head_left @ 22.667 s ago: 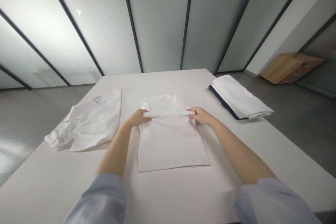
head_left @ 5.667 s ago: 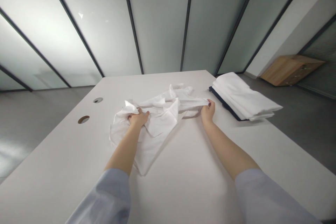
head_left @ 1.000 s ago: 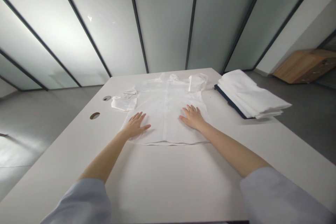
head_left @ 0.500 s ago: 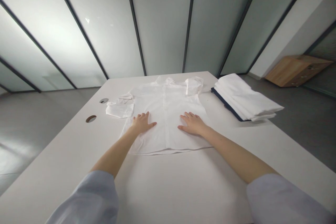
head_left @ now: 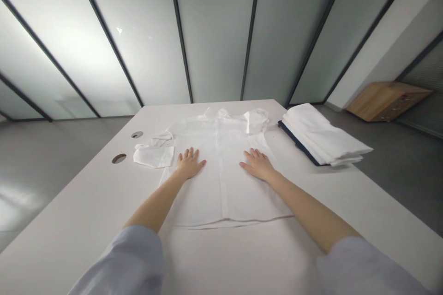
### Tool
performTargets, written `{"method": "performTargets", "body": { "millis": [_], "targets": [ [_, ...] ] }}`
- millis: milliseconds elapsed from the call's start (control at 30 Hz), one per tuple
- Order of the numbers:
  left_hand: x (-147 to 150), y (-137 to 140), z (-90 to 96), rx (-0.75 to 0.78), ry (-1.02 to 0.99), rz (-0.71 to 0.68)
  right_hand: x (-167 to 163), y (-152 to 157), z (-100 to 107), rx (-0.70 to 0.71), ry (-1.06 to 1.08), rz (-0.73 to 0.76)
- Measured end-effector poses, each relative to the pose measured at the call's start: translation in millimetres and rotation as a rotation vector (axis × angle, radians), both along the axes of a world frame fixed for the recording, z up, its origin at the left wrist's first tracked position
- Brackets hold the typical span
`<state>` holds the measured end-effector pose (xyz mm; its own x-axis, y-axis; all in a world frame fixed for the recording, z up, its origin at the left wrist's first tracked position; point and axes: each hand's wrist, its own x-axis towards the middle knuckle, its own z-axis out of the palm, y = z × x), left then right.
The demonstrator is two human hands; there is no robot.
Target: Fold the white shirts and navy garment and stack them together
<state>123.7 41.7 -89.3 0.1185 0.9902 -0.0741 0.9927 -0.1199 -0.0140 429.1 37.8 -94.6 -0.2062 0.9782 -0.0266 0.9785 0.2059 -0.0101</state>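
A white button-front shirt [head_left: 207, 189] lies spread on the white table, its collar at the far end and its hem toward me. My left hand [head_left: 188, 163] rests flat on the left half of the shirt, fingers spread. On the right half, my right hand [head_left: 258, 164] lies palm down with the fingers apart. Neither hand grips the cloth. The left sleeve [head_left: 154, 152] is bunched out to the side on the table, while the right sleeve [head_left: 256, 121] is folded in near the shoulder.
A stack of folded white cloth [head_left: 321, 136] with a dark navy piece [head_left: 299, 145] under it sits at the table's right edge. Two round holes, one nearer [head_left: 119, 158], pierce the table [head_left: 86, 207] at left. A wooden cabinet [head_left: 384, 100] stands beyond, right, near frosted glass panels.
The shirt's hem has come closer to me and its front looks smoother. Both hands stay flat on the cloth, with the right hand slightly farther right.
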Motion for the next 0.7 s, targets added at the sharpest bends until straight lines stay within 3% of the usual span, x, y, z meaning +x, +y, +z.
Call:
{"method": "performTargets", "body": {
  "millis": [167,333,500,700],
  "targets": [
    [-3,-32,20.3,-0.045,0.03,-0.035,6,-31,23,-0.058,-0.03,0.052],
    [3,-14,38.0,-0.016,0.001,-0.001,2,-2,42,-0.06,0.016,-0.002],
    [17,19,17.3,0.035,-0.053,0.031,-13,34,19,0.022,0.043,0.039],
    [11,18,-3.7,0.023,-0.056,0.009,-16,22,-6,0.057,0.038,-0.002]
  ]
}}
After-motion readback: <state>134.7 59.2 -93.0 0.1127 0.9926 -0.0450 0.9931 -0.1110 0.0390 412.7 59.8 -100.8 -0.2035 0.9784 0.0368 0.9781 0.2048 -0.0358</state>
